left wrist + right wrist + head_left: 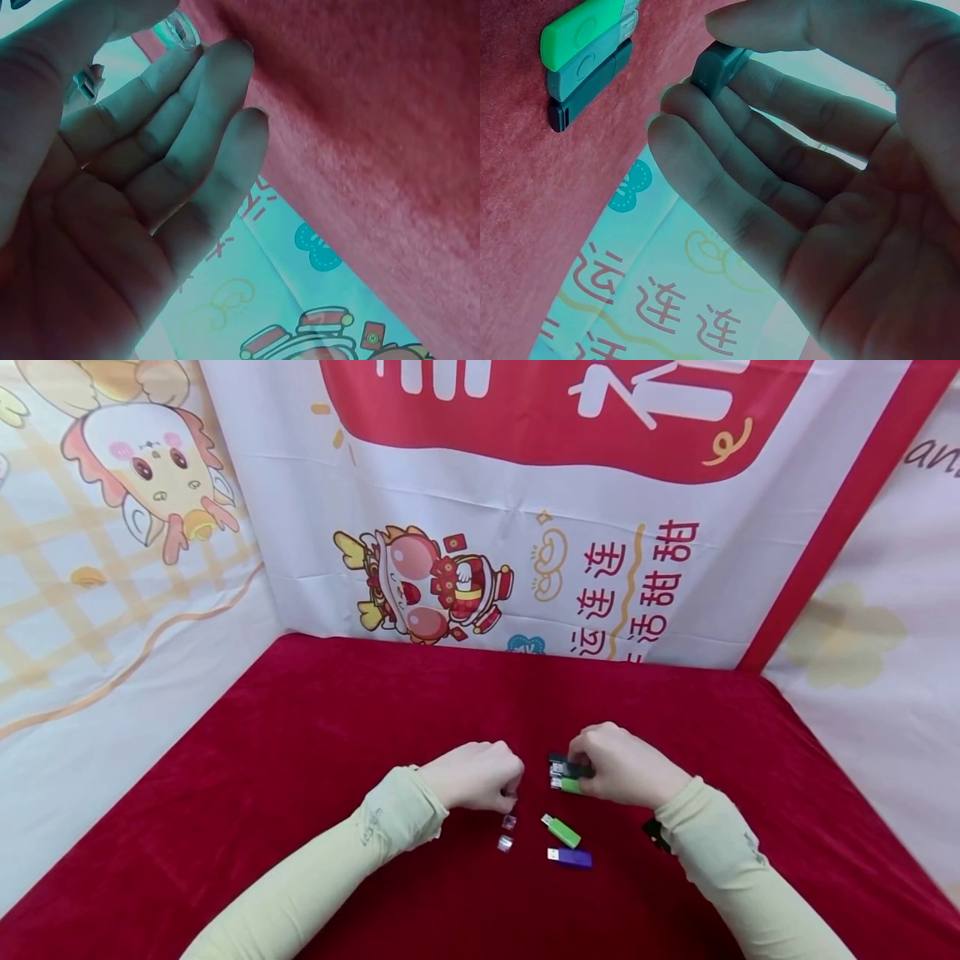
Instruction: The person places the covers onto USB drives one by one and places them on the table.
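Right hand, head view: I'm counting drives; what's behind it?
Left ends of a row of drives, including a green drive and a black drive, show beside the right hand. Their right ends and the cloth behind it are covered; anything else there can't be seen.

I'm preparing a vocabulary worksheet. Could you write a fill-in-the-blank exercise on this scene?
The cloth is coloured ____.
The loose green stick lies nearest the ____ stick.
By the left hand, ____ clear pieces lie on the cloth.
The right wrist view shows ____ sticks lying side by side.
Missing words: red; purple; two; three.
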`<state>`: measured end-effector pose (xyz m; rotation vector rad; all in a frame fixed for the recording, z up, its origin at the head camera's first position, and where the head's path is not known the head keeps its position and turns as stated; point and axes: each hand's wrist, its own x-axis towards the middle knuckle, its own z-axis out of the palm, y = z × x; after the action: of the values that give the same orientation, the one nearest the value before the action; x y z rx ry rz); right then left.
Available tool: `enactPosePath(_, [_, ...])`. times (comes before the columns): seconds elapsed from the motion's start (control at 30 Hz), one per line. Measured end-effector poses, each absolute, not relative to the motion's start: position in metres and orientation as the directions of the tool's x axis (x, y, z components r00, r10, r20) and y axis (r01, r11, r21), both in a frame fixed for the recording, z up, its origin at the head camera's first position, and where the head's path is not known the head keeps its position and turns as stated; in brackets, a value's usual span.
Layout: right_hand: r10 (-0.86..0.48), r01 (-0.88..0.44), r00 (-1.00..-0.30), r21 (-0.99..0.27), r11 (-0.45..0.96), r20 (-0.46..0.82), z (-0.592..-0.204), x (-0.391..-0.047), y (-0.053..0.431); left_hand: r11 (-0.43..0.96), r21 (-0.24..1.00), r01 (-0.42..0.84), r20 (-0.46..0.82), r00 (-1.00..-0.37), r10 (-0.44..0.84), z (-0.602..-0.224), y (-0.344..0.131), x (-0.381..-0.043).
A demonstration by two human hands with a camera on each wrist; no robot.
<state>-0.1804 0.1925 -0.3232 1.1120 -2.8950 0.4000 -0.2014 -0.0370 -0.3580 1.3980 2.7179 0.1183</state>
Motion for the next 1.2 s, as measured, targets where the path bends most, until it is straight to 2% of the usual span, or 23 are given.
enactPosePath(0.23, [-0.639,-0.652,-0.757,-0.211,0.728,0.136,-0.322,-0.18,0.192,0.566,0.152,0.81,0.016,-0.575,0.818,-0.347,-0.042,-0.205])
enactPosePath(0.57, [-0.667,-0.697,-0.717,-0.241,0.675,0.203,-0.317,-0.177,0.19,0.508,0.128,0.852,0.179,-0.524,0.833,-0.334,-0.044,-0.202])
enactPosePath(0.93, [-0.693,-0.738,-0.675,-0.243,0.629,0.255,-0.315,-0.175,0.187,0.484,0.117,0.867,0.233,-0.498,0.835,-0.332,-0.045,-0.201])
enactPosePath(1.2, [-0.695,-0.739,-0.673,-0.243,0.628,0.251,-0.315,-0.173,0.184,0.481,0.102,0.871,0.247,-0.49,0.836,-0.33,-0.043,-0.198])
